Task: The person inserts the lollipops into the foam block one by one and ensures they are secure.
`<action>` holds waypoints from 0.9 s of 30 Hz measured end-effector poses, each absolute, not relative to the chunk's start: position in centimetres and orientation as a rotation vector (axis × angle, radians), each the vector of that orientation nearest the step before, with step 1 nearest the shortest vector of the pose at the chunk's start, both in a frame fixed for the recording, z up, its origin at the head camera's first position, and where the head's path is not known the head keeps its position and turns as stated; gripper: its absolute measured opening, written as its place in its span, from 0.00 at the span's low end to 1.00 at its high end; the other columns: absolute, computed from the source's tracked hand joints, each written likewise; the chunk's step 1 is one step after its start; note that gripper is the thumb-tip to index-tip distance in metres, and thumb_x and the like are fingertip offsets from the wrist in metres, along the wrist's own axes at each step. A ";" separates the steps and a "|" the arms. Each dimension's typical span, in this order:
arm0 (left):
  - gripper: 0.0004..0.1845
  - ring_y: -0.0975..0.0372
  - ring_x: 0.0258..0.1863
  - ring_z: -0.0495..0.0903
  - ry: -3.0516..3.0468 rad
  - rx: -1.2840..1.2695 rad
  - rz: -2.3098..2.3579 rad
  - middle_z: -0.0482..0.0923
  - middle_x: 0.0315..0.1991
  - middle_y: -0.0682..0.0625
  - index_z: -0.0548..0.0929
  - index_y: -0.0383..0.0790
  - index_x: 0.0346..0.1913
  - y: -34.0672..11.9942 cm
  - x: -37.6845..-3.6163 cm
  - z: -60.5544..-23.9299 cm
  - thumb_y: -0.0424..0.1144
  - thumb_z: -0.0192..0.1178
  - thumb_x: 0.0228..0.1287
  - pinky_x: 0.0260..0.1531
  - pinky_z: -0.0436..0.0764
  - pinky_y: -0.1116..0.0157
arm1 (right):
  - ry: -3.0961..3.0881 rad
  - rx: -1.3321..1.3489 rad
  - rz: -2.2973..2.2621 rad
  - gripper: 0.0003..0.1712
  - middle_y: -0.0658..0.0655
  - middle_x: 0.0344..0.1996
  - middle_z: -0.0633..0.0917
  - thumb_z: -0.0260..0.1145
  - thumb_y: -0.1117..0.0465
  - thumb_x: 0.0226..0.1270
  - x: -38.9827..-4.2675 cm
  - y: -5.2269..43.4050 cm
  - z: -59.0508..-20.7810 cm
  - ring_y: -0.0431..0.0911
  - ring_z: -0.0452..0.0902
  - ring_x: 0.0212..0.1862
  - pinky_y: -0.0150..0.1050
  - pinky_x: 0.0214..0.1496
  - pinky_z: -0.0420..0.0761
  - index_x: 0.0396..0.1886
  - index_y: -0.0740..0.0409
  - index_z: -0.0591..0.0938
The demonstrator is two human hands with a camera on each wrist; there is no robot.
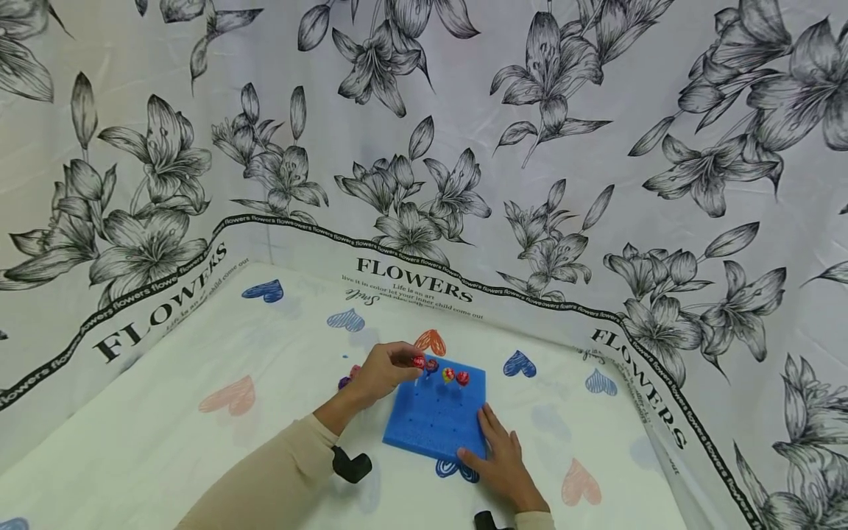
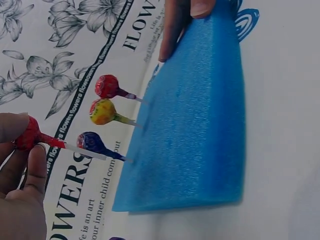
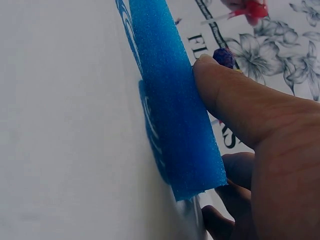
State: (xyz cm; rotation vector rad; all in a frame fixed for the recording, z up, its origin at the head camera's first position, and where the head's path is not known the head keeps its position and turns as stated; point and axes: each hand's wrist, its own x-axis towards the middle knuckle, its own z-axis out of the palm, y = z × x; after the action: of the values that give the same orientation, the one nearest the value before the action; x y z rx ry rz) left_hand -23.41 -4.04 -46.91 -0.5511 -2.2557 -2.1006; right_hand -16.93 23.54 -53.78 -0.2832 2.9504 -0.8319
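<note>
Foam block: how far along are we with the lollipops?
Three lollipops, blue, yellow and red, already stand in the foam block. The left hand pinches a fourth, red lollipop at the block's far edge; the right hand steadies the block. Many holes remain unfilled, and loose sweets lie beside it.

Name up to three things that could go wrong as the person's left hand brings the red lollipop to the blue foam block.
1. The left hand pinches the red lollipop close beside the blue lollipop; it may knock that one loose.
2. The right hand steadies only one edge of the foam block, so the light block might shift or tip under a push.
3. The thin stick could bend or miss a hole.
</note>
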 end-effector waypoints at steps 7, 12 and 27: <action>0.15 0.56 0.41 0.80 -2.341 -0.485 -2.025 0.81 0.42 0.48 0.83 0.37 0.50 -3.4 -23.4 -47.8 0.28 0.66 0.60 0.42 0.81 0.63 | 2.969 -0.312 -0.849 0.56 0.62 0.74 0.53 0.63 0.33 0.58 -17.2 23.6 -53.7 0.64 0.46 0.72 0.67 0.66 0.36 0.74 0.63 0.57; 0.14 0.56 0.40 0.79 -2.349 -0.466 -2.025 0.80 0.41 0.49 0.83 0.36 0.49 -3.1 -23.4 -48.5 0.28 0.65 0.60 0.41 0.81 0.64 | 2.971 -0.305 -0.858 0.57 0.62 0.74 0.54 0.63 0.32 0.57 -17.2 23.7 -53.9 0.64 0.46 0.72 0.67 0.66 0.36 0.74 0.63 0.57; 0.12 0.59 0.38 0.79 -2.408 -0.476 -1.906 0.80 0.39 0.51 0.84 0.36 0.47 -2.4 -23.3 -50.2 0.28 0.65 0.61 0.39 0.80 0.64 | 2.954 -0.279 -0.854 0.57 0.61 0.74 0.54 0.63 0.31 0.57 -17.0 23.6 -53.9 0.63 0.46 0.72 0.67 0.66 0.36 0.75 0.62 0.57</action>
State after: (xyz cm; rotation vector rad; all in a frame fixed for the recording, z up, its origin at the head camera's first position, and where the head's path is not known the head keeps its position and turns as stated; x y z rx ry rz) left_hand -23.28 -2.45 -50.19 -0.4758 -2.4076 -1.9058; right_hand -17.01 23.63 -53.92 -0.2789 2.9545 -0.8544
